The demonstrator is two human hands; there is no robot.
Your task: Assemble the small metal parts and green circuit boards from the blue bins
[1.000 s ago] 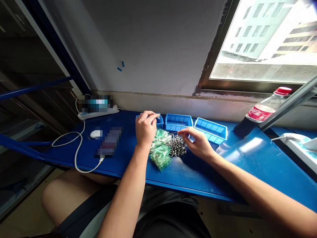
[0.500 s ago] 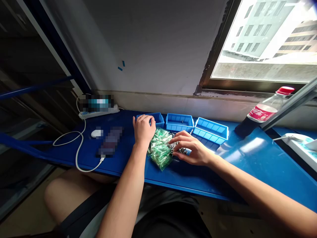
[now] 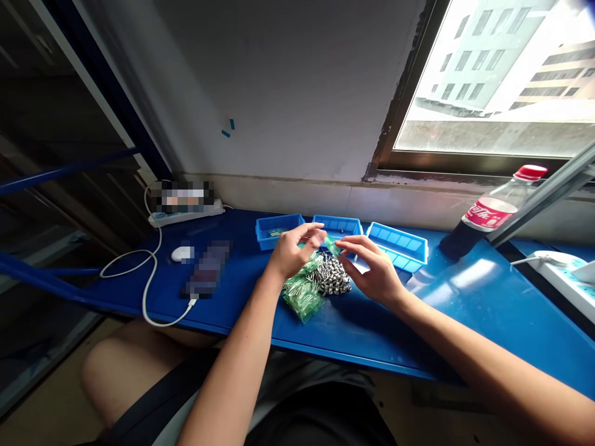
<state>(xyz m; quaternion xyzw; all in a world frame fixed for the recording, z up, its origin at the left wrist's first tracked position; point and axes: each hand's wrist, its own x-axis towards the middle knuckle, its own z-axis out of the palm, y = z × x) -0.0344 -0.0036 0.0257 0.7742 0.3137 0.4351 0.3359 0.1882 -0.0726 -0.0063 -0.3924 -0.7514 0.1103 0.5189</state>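
A pile of small green plastic pieces (image 3: pixel 302 291) lies on the blue shelf (image 3: pixel 362 322), with a heap of small silver metal parts (image 3: pixel 333 280) beside it on the right. Both my hands hover just above the piles. My left hand (image 3: pixel 292 251) and my right hand (image 3: pixel 374 269) meet at one small green piece (image 3: pixel 331 246), each pinching it with fingertips. Behind them stand three blue bins: the left bin (image 3: pixel 279 229), the middle bin (image 3: pixel 339 226) and the right bin (image 3: pixel 397 244).
A cola bottle (image 3: pixel 488 214) leans at the back right under the window. A white power strip (image 3: pixel 183 214), a white cable (image 3: pixel 149 272) and a small white charger (image 3: pixel 181 253) lie at the left. Another white power strip (image 3: pixel 564 272) sits far right.
My left hand left the left bin and came right; my right hand rose off the metal parts. Both now meet at a green piece above the piles.
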